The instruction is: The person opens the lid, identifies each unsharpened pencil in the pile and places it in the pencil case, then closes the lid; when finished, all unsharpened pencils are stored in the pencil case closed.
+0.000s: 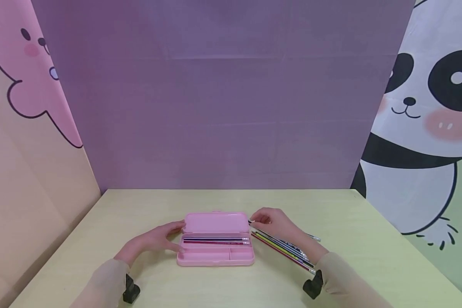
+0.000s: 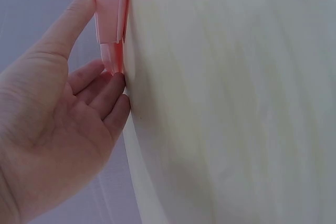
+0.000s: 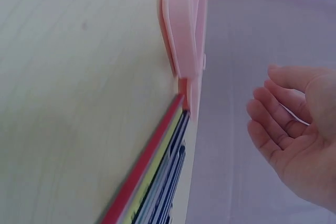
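A pink pencil case (image 1: 204, 262) lies on the table with its lid (image 1: 215, 223) folded back. Two pencils (image 1: 215, 241), one dark and one red, lie in its long rear compartment. My left hand (image 1: 155, 239) rests at the case's left end, thumb by the front part and fingertips at the lid; the left wrist view shows the thumb straight. To the right, several pencils (image 1: 281, 249) in red, yellow and dark stripes lie in a slanting bundle. My right hand (image 1: 279, 224) is over their far side, near the lid; the right wrist view shows its fingers loosely bent, nothing between them.
A pale wooden table (image 1: 200, 288) carries everything. Behind it stands a purple backdrop (image 1: 223, 107). Cartoon panels flank it, with a panda (image 1: 427, 179) on the right. A silvery pencil end (image 1: 314, 237) shows beyond my right wrist.
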Demonstrator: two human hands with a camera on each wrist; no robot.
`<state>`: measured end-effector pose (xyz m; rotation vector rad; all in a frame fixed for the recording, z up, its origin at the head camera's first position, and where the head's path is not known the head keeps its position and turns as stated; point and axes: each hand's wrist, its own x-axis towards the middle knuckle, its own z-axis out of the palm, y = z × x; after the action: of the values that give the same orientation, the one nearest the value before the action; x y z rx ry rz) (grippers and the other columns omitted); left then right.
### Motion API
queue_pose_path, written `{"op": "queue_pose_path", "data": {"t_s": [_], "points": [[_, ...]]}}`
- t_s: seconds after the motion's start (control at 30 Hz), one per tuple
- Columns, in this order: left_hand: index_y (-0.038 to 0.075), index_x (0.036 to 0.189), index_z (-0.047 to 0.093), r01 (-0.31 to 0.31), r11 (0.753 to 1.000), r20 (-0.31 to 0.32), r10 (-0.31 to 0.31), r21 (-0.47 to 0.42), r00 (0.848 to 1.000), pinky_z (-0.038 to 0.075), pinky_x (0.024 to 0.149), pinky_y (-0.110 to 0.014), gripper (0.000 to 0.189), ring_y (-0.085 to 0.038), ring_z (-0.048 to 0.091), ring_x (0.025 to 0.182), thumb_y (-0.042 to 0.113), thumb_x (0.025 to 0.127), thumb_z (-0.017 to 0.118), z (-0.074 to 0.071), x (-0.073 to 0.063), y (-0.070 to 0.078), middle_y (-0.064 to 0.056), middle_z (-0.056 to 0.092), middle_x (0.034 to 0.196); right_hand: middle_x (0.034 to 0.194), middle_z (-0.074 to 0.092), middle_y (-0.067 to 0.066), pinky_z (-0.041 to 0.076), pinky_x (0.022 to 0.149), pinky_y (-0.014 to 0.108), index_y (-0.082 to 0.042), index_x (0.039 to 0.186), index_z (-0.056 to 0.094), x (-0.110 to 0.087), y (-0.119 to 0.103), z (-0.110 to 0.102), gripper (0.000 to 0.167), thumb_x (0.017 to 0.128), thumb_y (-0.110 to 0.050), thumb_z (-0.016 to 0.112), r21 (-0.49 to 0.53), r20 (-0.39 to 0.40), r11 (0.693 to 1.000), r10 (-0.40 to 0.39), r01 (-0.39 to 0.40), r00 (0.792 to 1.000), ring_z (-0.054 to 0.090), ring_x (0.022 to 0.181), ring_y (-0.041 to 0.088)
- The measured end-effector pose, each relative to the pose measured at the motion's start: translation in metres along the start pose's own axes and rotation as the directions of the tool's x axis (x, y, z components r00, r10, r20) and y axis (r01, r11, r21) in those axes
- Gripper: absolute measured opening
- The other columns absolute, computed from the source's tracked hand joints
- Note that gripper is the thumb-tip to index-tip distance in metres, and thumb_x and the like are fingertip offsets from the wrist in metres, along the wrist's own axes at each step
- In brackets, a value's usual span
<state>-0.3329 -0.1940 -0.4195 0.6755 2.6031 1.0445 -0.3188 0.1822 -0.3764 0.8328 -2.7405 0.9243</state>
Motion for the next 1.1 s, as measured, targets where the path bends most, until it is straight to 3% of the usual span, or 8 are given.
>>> {"op": "queue_pose_path", "data": {"t_s": [0.47,0.87,1.1], "points": [[0.003,0.146,0.029,-0.005,1.000,0.011,0.005,-0.002,1.000,0.022,0.115,-0.050,0.093,-0.037,0.028,0.139,0.033,0.074,0.079,0.001,0.002,0.001,-0.018,0.025,0.153,0.094,0.068,-0.001,0.053,0.072,0.019,-0.013,0.104,0.068,-0.013,0.026,-0.019,0.016,0.090,-0.020,0.063,-0.033,-0.061,0.997,0.067,-0.069,0.996,0.059,0.081,0.010],[0.006,0.146,0.030,0.007,1.000,-0.003,-0.007,0.019,1.000,0.022,0.115,-0.051,0.094,-0.035,0.028,0.139,0.038,0.073,0.079,0.003,0.002,0.000,-0.017,0.026,0.153,0.092,0.069,0.002,0.054,0.071,0.019,-0.008,0.103,0.068,-0.029,0.039,-0.032,0.016,0.090,-0.017,0.063,-0.045,-0.085,0.994,0.099,-0.103,0.991,0.062,0.079,0.012],[0.006,0.147,0.030,0.007,1.000,-0.003,-0.007,0.006,1.000,0.024,0.115,-0.049,0.096,-0.035,0.029,0.139,0.039,0.072,0.079,0.003,0.003,0.000,-0.016,0.027,0.153,0.091,0.069,0.004,0.055,0.073,0.022,-0.004,0.102,0.067,-0.037,0.046,-0.038,0.017,0.089,-0.015,0.063,-0.046,-0.076,0.996,0.078,-0.081,0.994,0.063,0.080,0.015]]}}
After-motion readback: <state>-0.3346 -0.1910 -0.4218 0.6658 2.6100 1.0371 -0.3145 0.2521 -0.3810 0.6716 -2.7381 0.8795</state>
